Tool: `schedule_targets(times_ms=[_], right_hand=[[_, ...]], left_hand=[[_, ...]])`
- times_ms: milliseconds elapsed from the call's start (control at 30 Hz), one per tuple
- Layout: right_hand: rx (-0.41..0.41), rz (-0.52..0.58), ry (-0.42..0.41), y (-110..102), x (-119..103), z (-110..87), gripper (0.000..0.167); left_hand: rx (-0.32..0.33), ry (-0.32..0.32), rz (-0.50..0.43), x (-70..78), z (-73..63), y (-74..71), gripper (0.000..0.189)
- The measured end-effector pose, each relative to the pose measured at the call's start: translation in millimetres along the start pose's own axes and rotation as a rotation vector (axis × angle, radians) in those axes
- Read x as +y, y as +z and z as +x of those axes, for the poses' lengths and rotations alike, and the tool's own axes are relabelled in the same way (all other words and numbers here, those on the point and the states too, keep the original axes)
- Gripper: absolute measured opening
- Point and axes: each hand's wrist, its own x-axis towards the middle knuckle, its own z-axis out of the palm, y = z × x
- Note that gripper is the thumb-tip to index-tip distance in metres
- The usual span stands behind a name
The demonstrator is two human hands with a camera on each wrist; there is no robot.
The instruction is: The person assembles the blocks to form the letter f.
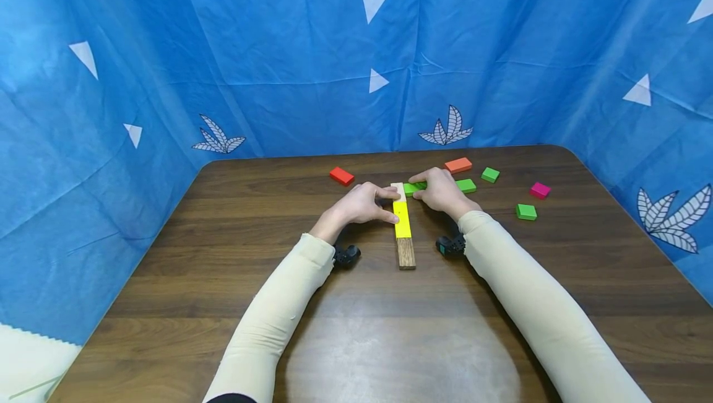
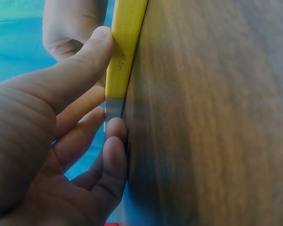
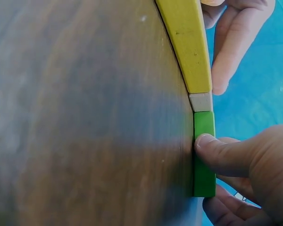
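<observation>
A yellow block [image 1: 401, 220] lies in line between a white block [image 1: 402, 196] at its far end and a brown wooden block [image 1: 406, 253] at its near end. My left hand [image 1: 359, 203] rests along their left side. Its thumb [image 2: 100, 42] touches the yellow block's edge, while the other fingers reach to the white block. A green block [image 3: 205, 155] extends rightward from the white block, its end against it. My right hand [image 1: 442, 191] pinches this green block, thumb on the near side and fingers on the far side.
Beyond the blocks lie a red block [image 1: 341, 176] and an orange block [image 1: 458, 165]. To the right are small green blocks [image 1: 490, 174] [image 1: 526, 212] and a magenta block [image 1: 540, 190]. A blue patterned curtain [image 1: 312, 50] hangs behind the wooden table [image 1: 223, 242].
</observation>
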Motion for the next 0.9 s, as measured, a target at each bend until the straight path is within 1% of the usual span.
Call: schedule_targets(times_ms=[233,633,900], right_hand=[[0.005,0.022,0.014,0.0,0.9,1.4,0.043],[0.002,0.027,0.007,0.6,2.4,1.8,0.043],[0.003,0.033,0.001,0.2,3.3,1.1,0.044]], left_hand=[[-0.009,-0.004,-0.010,1.7,-0.6,-0.2,0.064],[-0.014,-0.011,-0.010,2.6,-0.5,-1.0,0.064],[-0.006,-0.009,-0.006,2.1,-0.2,-1.4,0.065]])
